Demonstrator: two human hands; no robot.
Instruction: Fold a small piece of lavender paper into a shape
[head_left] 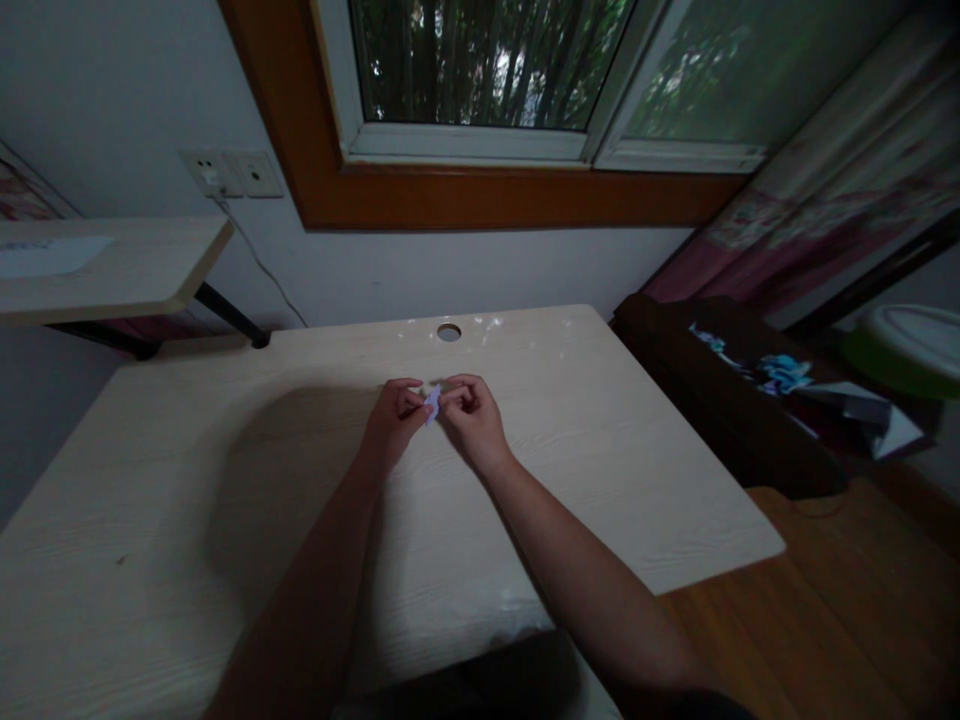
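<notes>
A small, pale purple piece of folded paper [433,402] is between my hands, over the middle of the light wooden desk [600,480]. My left hand [395,418] pinches it from the left, thumb on the near face. From the right, my right hand [472,415] has its thumb and fingers closed at the paper's other edge. The paper has a narrow, pointed outline. Its finer folds are too small to make out, and the fingers cover part of it.
A round cable hole [448,332] lies beyond my hands near the desk's back edge. A raised shelf [150,265] stands at left, below a wall socket [214,174] with a cord. At right, dark furniture [660,400] bears coloured items.
</notes>
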